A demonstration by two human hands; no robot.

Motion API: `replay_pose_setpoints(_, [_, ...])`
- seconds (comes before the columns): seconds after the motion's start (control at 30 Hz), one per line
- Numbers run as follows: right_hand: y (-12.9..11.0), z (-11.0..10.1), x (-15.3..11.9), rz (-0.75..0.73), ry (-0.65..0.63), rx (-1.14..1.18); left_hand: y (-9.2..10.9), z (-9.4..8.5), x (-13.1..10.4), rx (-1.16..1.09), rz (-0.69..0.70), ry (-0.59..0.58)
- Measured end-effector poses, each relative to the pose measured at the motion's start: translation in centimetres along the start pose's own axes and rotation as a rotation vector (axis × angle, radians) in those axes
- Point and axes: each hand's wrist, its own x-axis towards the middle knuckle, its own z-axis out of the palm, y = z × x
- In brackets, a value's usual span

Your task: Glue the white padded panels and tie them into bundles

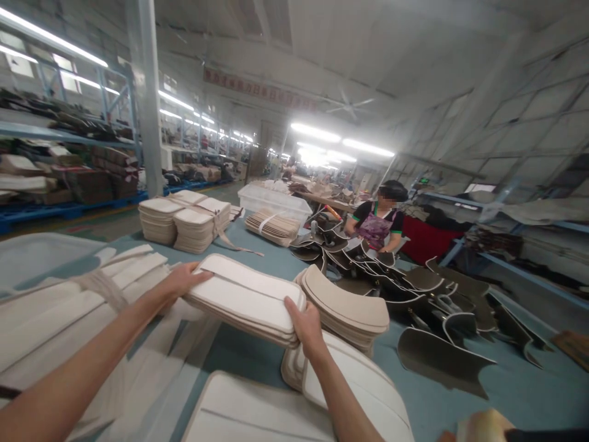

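A stack of cream fabric panels with taupe bound edges (248, 285) is held between my two hands above the table. My left hand (186, 279) grips its left end, thumb on top and fingers hidden beneath. At the opposite end, my right hand (306, 322) is closed with its thumb on the top panel. Beside that hand lies a stack of curved beige panels (347, 301). Below are more cream panels (262, 408) and another pile (363, 387), partly covered by my right forearm. To my left lie cream panels tied with a fabric strip (103, 291).
Tied bundles (197, 218) and a banded stack (272, 227) stand farther back on the blue-green table (239, 236), near a translucent bin (276, 199). Dark curved pieces with white edges (442, 356) cover the right side. Across the table a co-worker (377, 224) sits.
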Motion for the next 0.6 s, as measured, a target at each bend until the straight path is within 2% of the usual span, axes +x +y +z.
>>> replay_pose_setpoints(0.1, [0.4, 3.1, 1.1, 0.013, -0.024, 0.073, 0.0, -0.3, 2.2, 0.010, 0.012, -0.002])
replay_pose_setpoints(0.2, [1.2, 5.0, 1.4, 0.033, -0.051, 0.112, -0.4, -0.3, 3.6, 0.015, 0.030, -0.015])
replay_pose_setpoints(0.43, [2.8, 6.7, 2.5, 0.073, -0.054, 0.112, -1.9, 0.5, 6.9, -0.004, 0.024, -0.098])
replay_pose_setpoints(0.6, [2.6, 8.6, 4.7, 0.086, -0.006, 0.047, -3.2, 0.6, 9.7, -0.114, -0.028, -0.135])
